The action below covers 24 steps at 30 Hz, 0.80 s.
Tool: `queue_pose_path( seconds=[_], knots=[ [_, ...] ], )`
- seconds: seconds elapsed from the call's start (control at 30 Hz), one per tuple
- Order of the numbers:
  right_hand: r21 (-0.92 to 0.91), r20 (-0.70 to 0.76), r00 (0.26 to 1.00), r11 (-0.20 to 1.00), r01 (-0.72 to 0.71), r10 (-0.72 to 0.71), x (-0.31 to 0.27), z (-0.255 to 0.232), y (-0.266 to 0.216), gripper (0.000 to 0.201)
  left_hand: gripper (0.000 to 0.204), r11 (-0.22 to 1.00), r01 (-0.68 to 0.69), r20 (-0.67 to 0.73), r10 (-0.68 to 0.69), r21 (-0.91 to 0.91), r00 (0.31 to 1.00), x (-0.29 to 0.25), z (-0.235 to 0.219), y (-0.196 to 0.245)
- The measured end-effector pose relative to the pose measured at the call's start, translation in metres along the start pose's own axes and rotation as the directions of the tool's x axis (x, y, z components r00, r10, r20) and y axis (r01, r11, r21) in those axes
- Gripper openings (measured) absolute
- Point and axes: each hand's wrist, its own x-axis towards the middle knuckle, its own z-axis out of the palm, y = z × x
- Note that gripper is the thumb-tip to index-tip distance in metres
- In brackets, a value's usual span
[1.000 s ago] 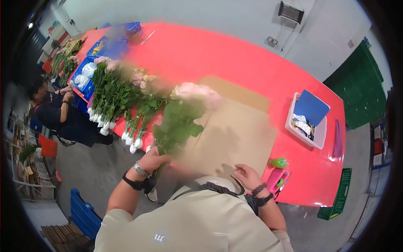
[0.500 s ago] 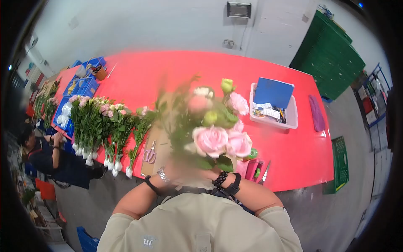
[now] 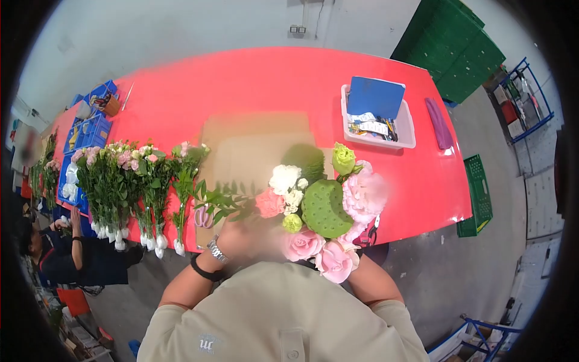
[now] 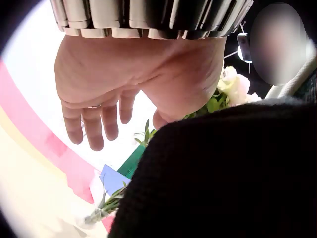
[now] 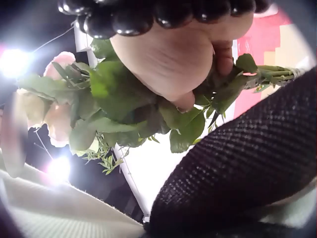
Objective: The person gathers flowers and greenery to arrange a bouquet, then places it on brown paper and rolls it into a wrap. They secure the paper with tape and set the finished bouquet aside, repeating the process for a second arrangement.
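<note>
A bouquet of pink roses, a green lotus pod, a white carnation and leafy sprigs is held in front of the chest, its heads facing up. My right hand grips it among the leaves, thumb and fingers round the stems; in the head view the blooms hide this hand. The stems run out to a pale wrapped end. Beside the bouquet, my left hand has its fingers extended and apart, with nothing in them. It looks blurred in the head view.
Brown kraft paper lies on the red table. Pink-handled scissors and rows of flower bunches are to the left. A white bin of small items stands at the right. Another person works at the far left.
The bouquet came up from the left side of the table to the front of the chest. It passed from the left hand to the right, and its heads turned upward.
</note>
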Motion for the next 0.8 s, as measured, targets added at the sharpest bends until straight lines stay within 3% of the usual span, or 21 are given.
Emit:
queue_pose_path(
  seconds=[0.03,0.13,0.17,0.27,0.4,0.53,0.6,0.67,0.77,0.8],
  knots=[
    [-0.001,-0.002,1.000,1.000,-0.002,0.002,-0.001,0.002,0.001,0.070,0.055,1.000,0.000,-0.013,0.000,-0.011,1.000,-0.008,0.001,-0.004],
    [0.007,-0.002,1.000,1.000,0.002,-0.002,-0.002,0.004,0.002,0.070,0.039,0.831,0.390,0.076,-0.394,-0.396,0.916,-0.031,0.008,-0.010],
    [0.006,-0.002,1.000,1.000,-0.004,0.004,-0.003,0.005,0.004,0.069,0.039,0.780,0.423,0.152,-0.400,-0.461,0.904,-0.034,0.010,-0.011],
    [0.007,0.005,1.000,1.000,-0.015,0.014,-0.007,0.007,0.005,0.068,0.039,0.739,0.374,0.328,-0.216,-0.560,0.920,-0.012,0.004,-0.001],
    [0.009,0.008,1.000,1.000,-0.027,0.027,-0.012,0.010,0.008,0.067,0.038,0.746,0.320,0.372,-0.104,-0.584,0.922,0.001,0.003,0.002],
    [0.010,0.011,1.000,1.000,-0.029,0.029,-0.015,0.012,0.010,0.066,0.037,0.834,0.265,0.316,-0.115,-0.485,0.942,-0.019,0.009,-0.008],
    [0.008,0.002,1.000,1.000,-0.021,0.021,-0.016,0.013,0.010,0.065,0.037,0.949,0.193,0.262,-0.126,-0.250,0.957,-0.057,0.039,-0.034],
    [0.007,-0.003,1.000,1.000,-0.008,0.008,-0.017,0.015,0.010,0.065,0.037,0.984,0.165,0.206,-0.148,-0.066,0.967,-0.092,0.069,-0.060],
    [0.017,-0.005,1.000,1.000,0.006,-0.006,-0.014,0.017,0.010,0.064,0.038,0.908,0.144,-0.054,-0.179,-0.393,0.982,-0.034,-0.009,0.002],
    [0.021,-0.003,1.000,1.000,0.011,-0.011,-0.015,0.018,0.009,0.064,0.037,0.996,-0.021,-0.065,0.027,0.086,0.998,-0.030,-0.019,0.004]
  ],
)
